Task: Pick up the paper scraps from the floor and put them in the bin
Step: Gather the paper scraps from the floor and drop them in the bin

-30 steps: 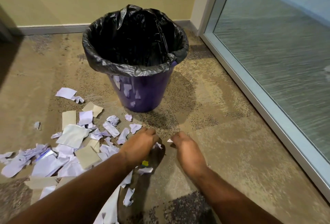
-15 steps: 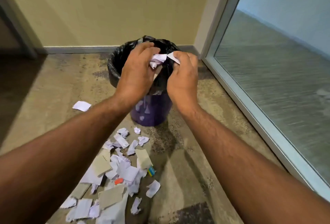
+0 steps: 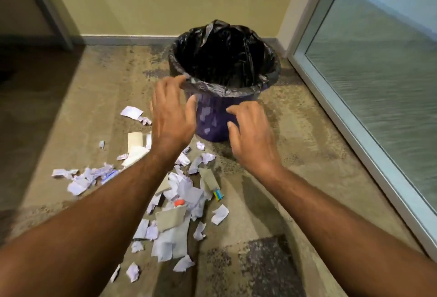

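Lying below empty fingers [image 3: 190, 107]: paper scraps [image 3: 179, 192]; bin [image 3: 212, 119] beyond.

The bin [image 3: 212, 121] is purple, lined with a glossy black bag [image 3: 224, 60]. The paper scraps [image 3: 179, 192] are white, pale lilac and tan. The floor [image 3: 295, 154] is mottled beige with dark speckled patches. The wall [image 3: 165, 1] is yellowish-green.
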